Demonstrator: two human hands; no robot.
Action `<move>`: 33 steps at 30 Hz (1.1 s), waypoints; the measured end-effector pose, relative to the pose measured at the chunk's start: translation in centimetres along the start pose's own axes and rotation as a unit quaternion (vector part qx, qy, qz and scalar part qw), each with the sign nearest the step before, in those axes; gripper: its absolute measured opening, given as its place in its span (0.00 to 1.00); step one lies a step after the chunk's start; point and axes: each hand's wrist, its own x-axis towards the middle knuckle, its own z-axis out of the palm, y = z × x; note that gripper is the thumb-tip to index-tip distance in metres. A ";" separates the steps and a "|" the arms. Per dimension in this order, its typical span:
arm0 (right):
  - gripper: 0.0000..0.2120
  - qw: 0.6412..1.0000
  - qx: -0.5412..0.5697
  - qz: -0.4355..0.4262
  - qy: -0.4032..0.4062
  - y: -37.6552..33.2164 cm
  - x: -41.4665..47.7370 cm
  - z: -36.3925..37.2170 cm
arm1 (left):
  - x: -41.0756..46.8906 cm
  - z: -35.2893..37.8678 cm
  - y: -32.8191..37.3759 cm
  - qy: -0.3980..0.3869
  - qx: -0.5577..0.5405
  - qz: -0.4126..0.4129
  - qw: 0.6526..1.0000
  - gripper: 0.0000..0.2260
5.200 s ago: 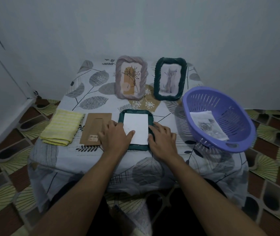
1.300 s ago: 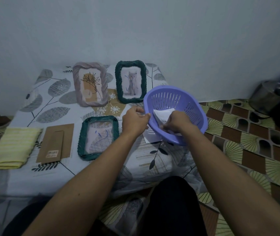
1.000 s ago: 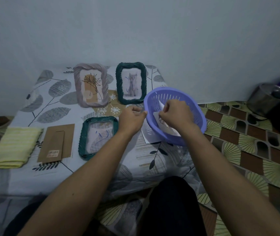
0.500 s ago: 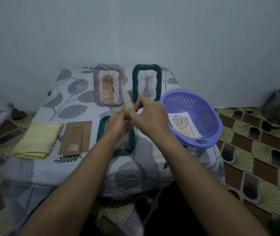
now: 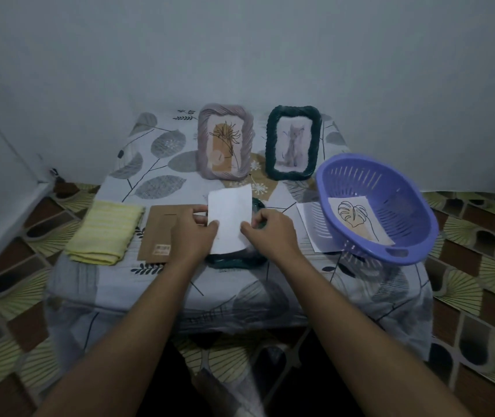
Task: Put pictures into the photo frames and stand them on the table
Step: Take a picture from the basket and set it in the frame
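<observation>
Two hands hold the picture [image 5: 230,218], your left hand [image 5: 193,234] and right hand [image 5: 268,234] each pinching a lower side just above the frame [image 5: 235,260] lying beneath them, and uneven pushing could crease it or seat it crooked.

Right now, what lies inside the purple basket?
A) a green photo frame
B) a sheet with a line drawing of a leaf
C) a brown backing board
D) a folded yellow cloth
B: a sheet with a leaf drawing lies on the bottom of the purple basket, and nothing else shows inside it.
</observation>
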 end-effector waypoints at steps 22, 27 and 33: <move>0.26 0.988 -0.147 -0.019 -0.037 4.0 0.7 1.1 | -0.7 1.4 -1.2 -0.003 0.301 0.091 0.949 0.17; 0.26 0.988 -0.150 -0.025 -0.038 4.1 1.0 1.2 | 0.1 1.8 -0.6 -0.014 0.360 0.124 0.925 0.19; 0.25 0.988 -0.149 -0.026 -0.028 4.3 1.2 1.6 | 1.4 2.2 -0.8 -0.031 0.415 0.128 0.900 0.19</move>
